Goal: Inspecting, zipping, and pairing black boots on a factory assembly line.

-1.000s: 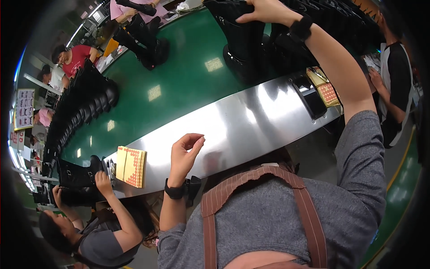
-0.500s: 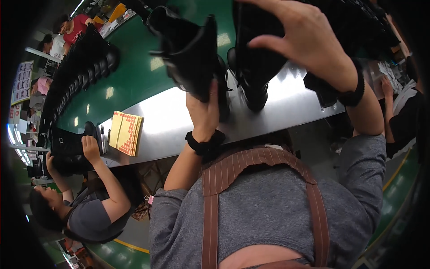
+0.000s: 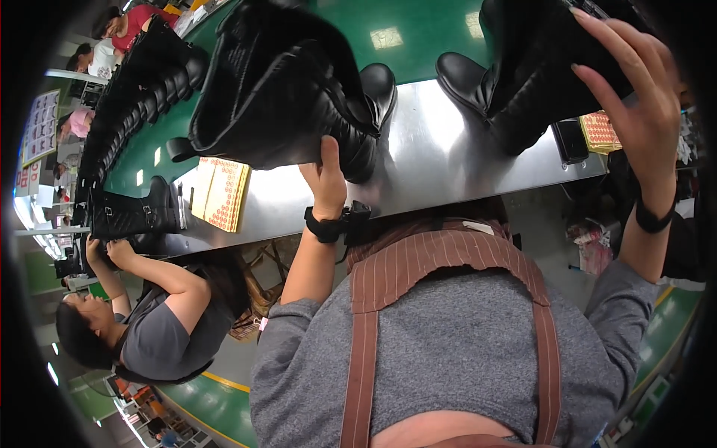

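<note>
A tall black boot [image 3: 269, 112] stands tilted left on the steel table edge [image 3: 448, 175], its wide shaft opening facing me. My left hand [image 3: 326, 183] is closed on the near side of its shaft, thumb up, the other fingers partly hidden. A second tall black boot [image 3: 515, 82] is to the right, toe pointing left and the shaft leaning right. My right hand [image 3: 635, 89] is beside that shaft, fingers stretched and apart. Its fingertips overlap the shaft in view; whether they touch it I cannot tell.
A row of black boots [image 3: 138, 97] lines the left of the green table surface [image 3: 411, 60]. Yellow sheets with red dots [image 3: 216, 198] and pens [image 3: 181, 205] lie at the left front. More dotted sheets [image 3: 600, 131] are at right. A co-worker [image 3: 164, 321] handles a buckled boot [image 3: 131, 213].
The left boot has tipped further left, its opening now toward me. My right hand has moved right and down. The right boot now stands further right, apart from the left one.
</note>
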Demonstrator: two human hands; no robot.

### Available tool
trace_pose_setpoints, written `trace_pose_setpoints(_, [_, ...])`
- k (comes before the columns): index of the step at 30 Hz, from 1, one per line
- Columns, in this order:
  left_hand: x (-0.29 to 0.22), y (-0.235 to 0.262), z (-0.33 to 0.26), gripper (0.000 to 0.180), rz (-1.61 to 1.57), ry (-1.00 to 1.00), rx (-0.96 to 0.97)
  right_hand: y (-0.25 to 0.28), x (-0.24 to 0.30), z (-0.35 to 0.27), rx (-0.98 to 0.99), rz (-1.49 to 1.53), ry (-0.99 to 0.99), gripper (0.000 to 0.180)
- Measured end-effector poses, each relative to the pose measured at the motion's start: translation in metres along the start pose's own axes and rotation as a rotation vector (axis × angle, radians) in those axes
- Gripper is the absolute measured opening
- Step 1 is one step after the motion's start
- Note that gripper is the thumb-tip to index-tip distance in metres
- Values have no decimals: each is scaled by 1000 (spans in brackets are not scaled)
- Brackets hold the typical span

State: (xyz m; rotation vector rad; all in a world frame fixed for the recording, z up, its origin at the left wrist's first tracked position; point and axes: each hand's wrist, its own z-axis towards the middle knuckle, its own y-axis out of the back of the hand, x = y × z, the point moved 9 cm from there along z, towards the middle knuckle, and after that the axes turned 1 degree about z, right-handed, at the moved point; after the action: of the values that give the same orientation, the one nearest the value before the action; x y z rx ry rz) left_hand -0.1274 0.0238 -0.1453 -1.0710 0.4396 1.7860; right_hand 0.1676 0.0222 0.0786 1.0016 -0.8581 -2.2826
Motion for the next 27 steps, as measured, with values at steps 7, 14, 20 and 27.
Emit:
trace_pose_setpoints(7, [24,2,-21,38,14,239,168,10,33,-22,-150,-81,-88,31])
trace_pose_setpoints(14, [35,-11,-29,41,208,324,220,-251,74,-11,135,1372,-908,34])
trace_pose_setpoints(20, [35,-5,-30,34,271,347,171,-394,93,15,469,1214,-1048,68])
trace_pose_setpoints(27, [34,-8,-28,23,290,338,164,-409,85,9,452,1214,-1121,45])
